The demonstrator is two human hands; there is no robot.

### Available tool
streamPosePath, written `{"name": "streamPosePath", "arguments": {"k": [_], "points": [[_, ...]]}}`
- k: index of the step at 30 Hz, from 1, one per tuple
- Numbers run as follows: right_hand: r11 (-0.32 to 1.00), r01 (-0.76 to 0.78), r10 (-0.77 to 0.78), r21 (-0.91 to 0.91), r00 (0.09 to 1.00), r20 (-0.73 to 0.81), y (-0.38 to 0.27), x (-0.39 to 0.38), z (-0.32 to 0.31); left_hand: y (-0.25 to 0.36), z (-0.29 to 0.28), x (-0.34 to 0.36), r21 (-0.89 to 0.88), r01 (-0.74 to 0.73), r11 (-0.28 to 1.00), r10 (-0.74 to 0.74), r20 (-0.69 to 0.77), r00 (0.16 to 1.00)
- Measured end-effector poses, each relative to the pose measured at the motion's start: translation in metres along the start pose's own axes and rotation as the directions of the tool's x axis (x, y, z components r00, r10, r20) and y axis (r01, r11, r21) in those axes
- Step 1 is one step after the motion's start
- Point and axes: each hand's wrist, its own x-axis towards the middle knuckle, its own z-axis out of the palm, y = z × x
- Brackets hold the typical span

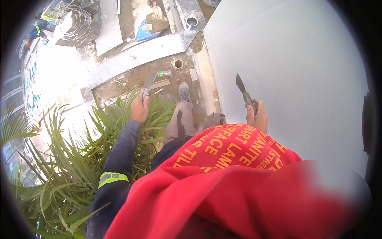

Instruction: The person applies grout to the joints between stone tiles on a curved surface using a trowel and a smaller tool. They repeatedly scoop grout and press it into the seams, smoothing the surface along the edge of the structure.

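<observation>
My left hand (140,110) is closed round the handle of a putty knife (149,83) with a pale, broad blade that points up and away from me. It is held out over the ground, just past the palm leaves. Over on the right, my right hand (258,116) grips a second putty knife (242,87). This one has a dark blade pointing up and a worn grey handle. Its blade appears in front of the smooth pale wall (294,67); whether it touches the wall I cannot tell.
Long-leaved palms (59,175) crowd my left side. Ahead on the dirt lie a green-labelled bottle (163,74), a short pipe end (178,64) and wood strips (161,84). A concrete kerb (135,55) crosses beyond, with a can (191,23) and sacks (153,22). Another person (36,32) is far left.
</observation>
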Motion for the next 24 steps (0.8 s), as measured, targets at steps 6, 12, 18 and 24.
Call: {"name": "streamPosePath", "arguments": {"k": [6, 12, 18, 24], "points": [[0.923, 0.376, -0.371, -0.082, 0.926, 0.072, -0.034, 0.132, 0.055, -0.028, -0.012, -0.011, -0.057, 0.118, 0.991, -0.124, -0.109, 0.986], [0.99, 0.057, -0.09, 0.129, 0.958, 0.273, -0.054, 0.296, 0.136, -0.049, 0.014, -0.04, -0.176, 0.31, 0.934, -0.347, -0.244, 0.906], [0.999, 0.005, -0.016, 0.033, 0.938, 0.345, 0.004, 0.499, 0.268, -0.051, 0.078, -0.066, -0.216, 0.629, 0.747, -0.663, -0.183, 0.726], [0.987, 0.113, -0.083, -0.116, 0.969, 0.233, 0.05, 0.614, 0.355, -0.02, 0.141, -0.002, -0.304, 0.688, 0.659, -0.748, -0.176, 0.64]]}}
